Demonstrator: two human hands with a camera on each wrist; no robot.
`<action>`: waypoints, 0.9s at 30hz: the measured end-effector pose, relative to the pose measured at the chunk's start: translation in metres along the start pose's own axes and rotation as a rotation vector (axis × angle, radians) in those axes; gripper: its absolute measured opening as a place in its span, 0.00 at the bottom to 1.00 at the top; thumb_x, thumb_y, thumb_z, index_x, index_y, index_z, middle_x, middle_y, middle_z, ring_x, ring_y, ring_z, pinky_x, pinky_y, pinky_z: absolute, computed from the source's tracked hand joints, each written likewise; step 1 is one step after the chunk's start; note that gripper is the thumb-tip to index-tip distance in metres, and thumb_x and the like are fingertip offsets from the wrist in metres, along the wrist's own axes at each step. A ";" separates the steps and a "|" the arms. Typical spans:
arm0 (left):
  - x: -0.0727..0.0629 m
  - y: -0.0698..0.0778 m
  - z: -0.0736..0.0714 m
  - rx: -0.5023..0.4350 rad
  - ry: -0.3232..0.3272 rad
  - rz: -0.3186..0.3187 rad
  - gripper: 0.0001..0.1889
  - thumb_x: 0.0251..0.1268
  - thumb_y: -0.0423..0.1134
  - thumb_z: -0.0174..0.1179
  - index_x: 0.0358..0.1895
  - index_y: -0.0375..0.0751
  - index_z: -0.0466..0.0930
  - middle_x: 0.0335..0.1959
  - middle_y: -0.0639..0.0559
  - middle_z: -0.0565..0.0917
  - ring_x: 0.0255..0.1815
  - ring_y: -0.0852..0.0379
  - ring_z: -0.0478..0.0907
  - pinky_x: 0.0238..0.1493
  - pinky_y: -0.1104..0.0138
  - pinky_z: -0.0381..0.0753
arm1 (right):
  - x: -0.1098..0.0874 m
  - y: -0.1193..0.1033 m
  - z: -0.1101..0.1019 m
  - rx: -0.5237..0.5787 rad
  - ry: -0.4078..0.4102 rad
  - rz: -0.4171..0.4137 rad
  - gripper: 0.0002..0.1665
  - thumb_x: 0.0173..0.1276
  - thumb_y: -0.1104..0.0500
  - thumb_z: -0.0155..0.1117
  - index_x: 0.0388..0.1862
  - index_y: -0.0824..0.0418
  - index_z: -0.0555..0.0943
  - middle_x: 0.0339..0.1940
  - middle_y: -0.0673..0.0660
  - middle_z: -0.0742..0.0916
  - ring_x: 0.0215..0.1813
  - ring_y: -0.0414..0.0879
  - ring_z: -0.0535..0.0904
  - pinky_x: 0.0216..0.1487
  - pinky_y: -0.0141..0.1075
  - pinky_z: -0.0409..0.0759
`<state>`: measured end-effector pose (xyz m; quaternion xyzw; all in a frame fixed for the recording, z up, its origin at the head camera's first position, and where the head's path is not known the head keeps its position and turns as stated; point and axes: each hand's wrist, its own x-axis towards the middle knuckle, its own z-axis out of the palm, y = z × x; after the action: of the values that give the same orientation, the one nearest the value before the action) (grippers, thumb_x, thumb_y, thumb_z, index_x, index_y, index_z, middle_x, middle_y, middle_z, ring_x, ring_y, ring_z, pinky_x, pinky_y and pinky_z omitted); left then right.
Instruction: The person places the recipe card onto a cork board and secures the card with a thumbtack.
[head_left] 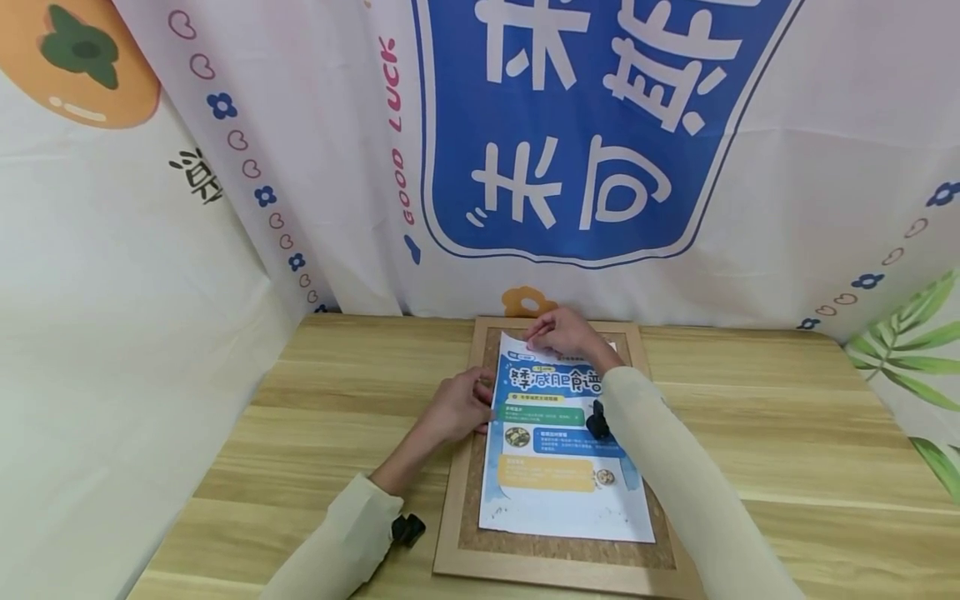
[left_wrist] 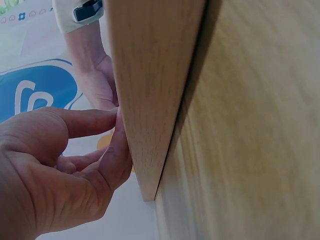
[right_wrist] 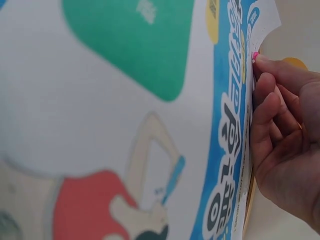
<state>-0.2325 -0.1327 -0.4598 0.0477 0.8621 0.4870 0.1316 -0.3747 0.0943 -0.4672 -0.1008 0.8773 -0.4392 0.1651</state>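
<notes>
A printed poster (head_left: 562, 517) with blue, green and yellow panels lies on a wood-framed cork board (head_left: 468, 521). My right hand (head_left: 562, 333) is at the poster's top edge, its thumb and index finger pinching a small pink push pin (right_wrist: 255, 55) against the paper. My left hand (head_left: 459, 407) reaches across the board's left frame to the poster's left edge. In the left wrist view, this left hand (left_wrist: 65, 165) brings thumb and index fingertips together just past the wooden frame (left_wrist: 150, 100), which partly hides the tips.
The board lies on a wood-grain table (head_left: 337, 375), its far edge close to a printed cloth backdrop (head_left: 337, 167). Another white cloth (head_left: 112, 333) hangs on the left. Both sleeved forearms come in from the near side, the right one passing over the board's right edge.
</notes>
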 end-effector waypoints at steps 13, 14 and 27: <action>-0.001 0.000 0.000 0.006 -0.004 -0.009 0.30 0.65 0.19 0.67 0.71 0.32 0.74 0.45 0.39 0.87 0.35 0.54 0.86 0.31 0.65 0.91 | 0.000 -0.001 0.002 -0.029 0.018 -0.023 0.08 0.75 0.58 0.72 0.50 0.57 0.91 0.45 0.57 0.92 0.39 0.48 0.83 0.36 0.31 0.81; 0.000 0.000 0.000 0.005 -0.003 -0.012 0.30 0.65 0.20 0.67 0.71 0.32 0.74 0.45 0.39 0.87 0.35 0.54 0.86 0.31 0.66 0.91 | 0.000 -0.001 0.002 -0.035 0.020 -0.027 0.08 0.75 0.58 0.72 0.50 0.57 0.91 0.45 0.57 0.92 0.39 0.48 0.83 0.36 0.31 0.80; -0.001 0.001 0.000 0.012 -0.006 0.001 0.31 0.65 0.20 0.67 0.72 0.32 0.74 0.46 0.39 0.87 0.34 0.54 0.86 0.30 0.66 0.91 | 0.001 -0.004 0.004 -0.110 0.046 -0.086 0.08 0.74 0.61 0.73 0.49 0.57 0.91 0.48 0.56 0.92 0.47 0.50 0.84 0.54 0.38 0.83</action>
<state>-0.2318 -0.1320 -0.4591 0.0503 0.8647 0.4817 0.1335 -0.3736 0.0885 -0.4659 -0.1372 0.8985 -0.3994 0.1199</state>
